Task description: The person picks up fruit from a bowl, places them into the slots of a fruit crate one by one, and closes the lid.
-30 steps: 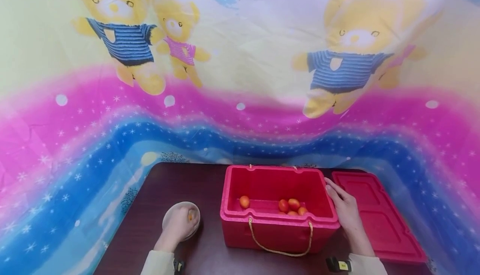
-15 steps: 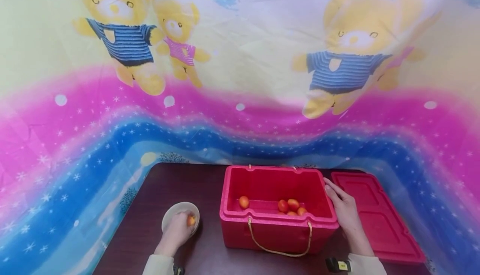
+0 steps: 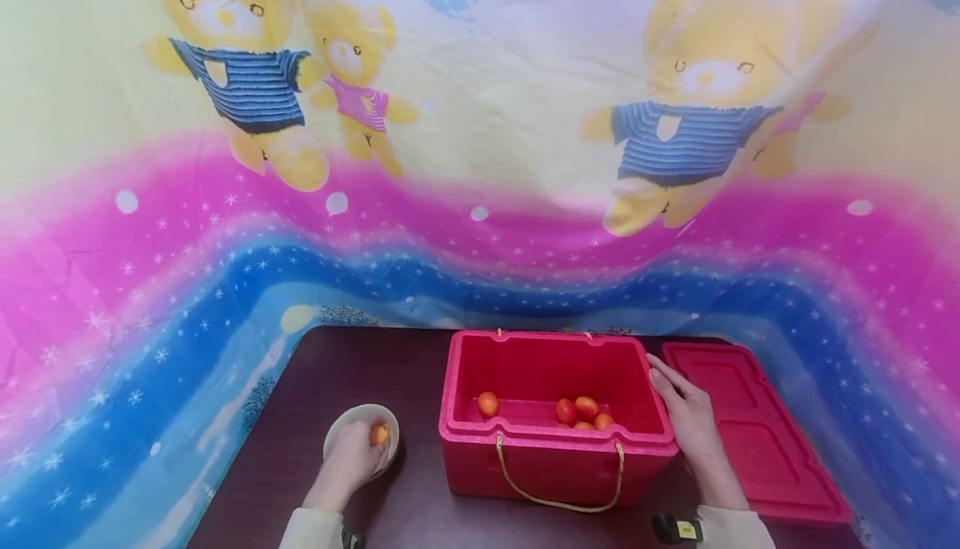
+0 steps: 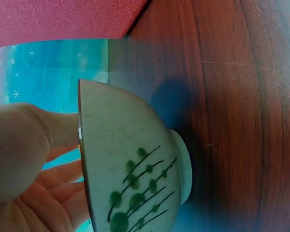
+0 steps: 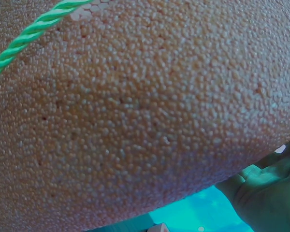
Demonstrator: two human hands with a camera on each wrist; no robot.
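Observation:
In the head view my left hand (image 3: pixel 352 453) reaches into a small pale bowl (image 3: pixel 335 431) on the table's left side. An orange cherry tomato (image 3: pixel 378 434) shows between its thumb and fingers, inside the rim. The left wrist view shows the bowl (image 4: pixel 130 154) from the side, with green leaf decoration and a footed base; its rim hides the fingertips. My right hand (image 3: pixel 693 424) grips the right end of a red foam box (image 3: pixel 555 470). Several orange-red tomatoes (image 3: pixel 587 407) lie inside, one (image 3: pixel 487 404) apart at the left. In the right wrist view the box wall (image 5: pixel 135 116) fills most of the frame.
A red lid (image 3: pixel 780 441) lies flat to the right of the box. The box has a rope handle (image 3: pixel 558 502) hanging in front. Dark wooden table (image 3: pixel 375 366) surrounds the bowl; a curtain (image 3: pixel 480 157) printed with bears hangs behind.
My left hand has shifted slightly within the bowl, and more of the orange tomato shows by its fingers than a second ago. The right hand and the box stay put.

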